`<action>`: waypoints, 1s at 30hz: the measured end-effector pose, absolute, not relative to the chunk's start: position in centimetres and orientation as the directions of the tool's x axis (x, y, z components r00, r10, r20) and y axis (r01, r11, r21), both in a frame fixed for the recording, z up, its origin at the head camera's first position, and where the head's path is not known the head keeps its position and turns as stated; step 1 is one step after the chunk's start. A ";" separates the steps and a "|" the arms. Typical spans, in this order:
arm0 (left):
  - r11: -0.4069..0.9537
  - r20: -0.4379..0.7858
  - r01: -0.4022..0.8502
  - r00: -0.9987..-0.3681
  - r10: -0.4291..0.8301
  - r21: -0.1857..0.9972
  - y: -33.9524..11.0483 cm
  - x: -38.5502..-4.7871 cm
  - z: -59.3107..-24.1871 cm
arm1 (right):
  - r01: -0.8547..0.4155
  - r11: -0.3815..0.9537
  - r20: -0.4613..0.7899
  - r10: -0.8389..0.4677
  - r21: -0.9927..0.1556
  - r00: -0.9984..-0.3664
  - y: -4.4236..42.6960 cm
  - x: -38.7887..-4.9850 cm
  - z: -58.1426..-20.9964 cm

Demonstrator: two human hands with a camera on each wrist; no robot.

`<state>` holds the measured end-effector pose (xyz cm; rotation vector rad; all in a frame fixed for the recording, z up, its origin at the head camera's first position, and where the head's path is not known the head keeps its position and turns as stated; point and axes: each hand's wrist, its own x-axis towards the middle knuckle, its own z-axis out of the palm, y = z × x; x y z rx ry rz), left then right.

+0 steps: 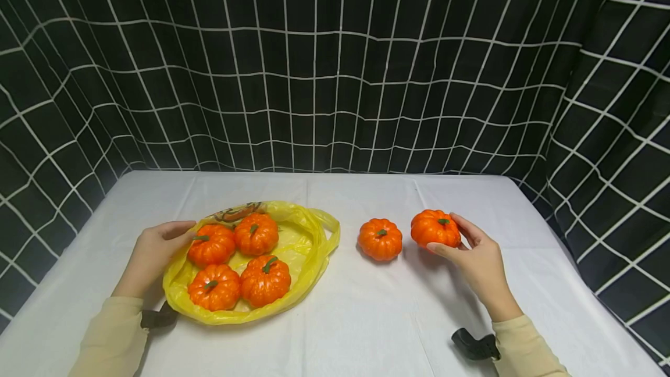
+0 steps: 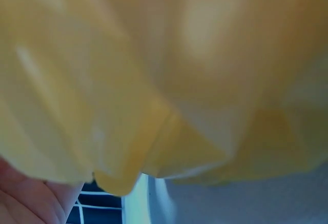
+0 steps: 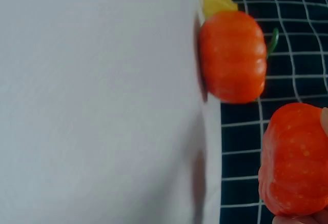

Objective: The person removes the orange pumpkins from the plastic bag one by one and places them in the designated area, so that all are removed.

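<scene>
A yellow plastic bag (image 1: 309, 275) lies spread wide on the left side of the table, with several small orange pumpkins (image 1: 265, 281) inside it. My left hand (image 1: 157, 252) holds the bag's left rim; its fingertips are partly hidden by the plastic. In the left wrist view, yellow plastic fills most of the picture beside part of the palm (image 2: 31, 203). On the right, my right hand (image 1: 478, 263) grips an orange pumpkin (image 1: 431, 228) between thumb and fingers, raised off the cloth with a shadow below. Another pumpkin (image 1: 380, 239) sits on the table, between the bag and the held one.
A white cloth (image 1: 356, 330) covers the table. Dark curtains (image 1: 330, 74) with a white grid stand behind and at both sides. The bag's handle loop (image 1: 331, 230) sticks out toward the loose pumpkin. A black wrist-worn device (image 1: 473, 343) hangs by the right sleeve.
</scene>
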<state>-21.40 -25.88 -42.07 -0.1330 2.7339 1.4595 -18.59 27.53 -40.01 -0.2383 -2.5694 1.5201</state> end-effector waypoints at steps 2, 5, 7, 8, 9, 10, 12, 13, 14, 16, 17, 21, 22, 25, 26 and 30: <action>0.555 -0.078 -0.095 -0.995 -0.055 0.826 -25.9 -21.4 -42.0 | 0.085 0.471 0.023 0.219 -0.878 -0.976 27.9 -18.8 -40.3; 0.558 -0.083 -0.099 -0.995 -0.053 0.824 -25.9 -21.4 -42.1 | 0.113 0.461 -0.004 0.231 -0.880 -0.973 28.4 -19.1 -40.7; 0.557 -0.088 -0.102 -0.995 -0.052 0.824 -25.9 -21.4 -42.1 | 0.120 0.454 -0.014 0.230 -0.883 -0.973 28.6 -19.3 -40.9; 0.558 -0.090 -0.103 -0.995 -0.052 0.824 -25.9 -21.4 -42.1 | 0.125 0.455 -0.018 0.231 -0.882 -0.973 28.7 -19.5 -41.1; 0.556 -0.091 -0.105 -0.994 -0.052 0.824 -25.9 -21.4 -42.1 | 0.132 0.461 -0.024 0.232 -0.877 -0.972 28.7 -19.6 -41.2; 0.555 -0.092 -0.105 -0.994 -0.051 0.825 -25.9 -21.4 -42.1 | 0.140 0.468 -0.032 0.231 -0.873 -0.972 28.7 -19.6 -41.3; 0.553 -0.093 -0.105 -0.994 -0.050 0.827 -25.9 -21.4 -42.1 | 0.153 0.480 -0.044 0.230 -0.864 -0.972 28.8 -19.8 -41.5; 0.552 -0.093 -0.105 -0.994 -0.049 0.827 -25.9 -21.4 -42.1 | 0.160 0.482 -0.053 0.229 -0.861 -0.972 28.8 -19.9 -41.6; 0.553 -0.093 -0.104 -0.994 -0.049 0.827 -25.9 -21.4 -42.1 | 0.166 0.483 -0.060 0.226 -0.860 -0.972 28.8 -20.0 -41.7; 0.553 -0.093 -0.104 -0.994 -0.049 0.826 -25.9 -21.3 -42.1 | 0.172 0.490 -0.070 0.219 -0.854 -0.973 28.9 -20.1 -41.9; 0.554 -0.093 -0.105 -0.994 -0.050 0.826 -25.9 -21.3 -42.0 | 0.176 0.492 -0.076 0.216 -0.853 -0.973 28.9 -20.2 -41.9; 0.558 -0.089 -0.101 -0.995 -0.049 0.824 -25.9 -21.3 -42.0 | 0.190 0.514 -0.098 0.202 -0.836 -0.975 29.0 -20.4 -42.1; 0.559 -0.089 -0.101 -0.995 -0.049 0.823 -25.8 -21.3 -42.0 | 0.196 0.517 -0.106 0.198 -0.834 -0.974 29.0 -20.5 -42.1; 0.560 -0.085 -0.098 -0.995 -0.049 0.823 -25.9 -21.3 -42.0 | 0.207 0.524 -0.124 0.189 -0.826 -0.974 28.9 -20.6 -42.1; 0.560 -0.084 -0.097 -0.995 -0.048 0.823 -25.9 -21.3 -42.0 | 0.210 0.524 -0.129 0.187 -0.825 -0.974 28.9 -20.6 -42.1; 0.561 -0.088 -0.099 -0.995 -0.047 0.822 -25.9 -21.3 -41.9 | 0.218 0.515 -0.141 0.184 -0.829 -0.973 28.9 -20.8 -42.2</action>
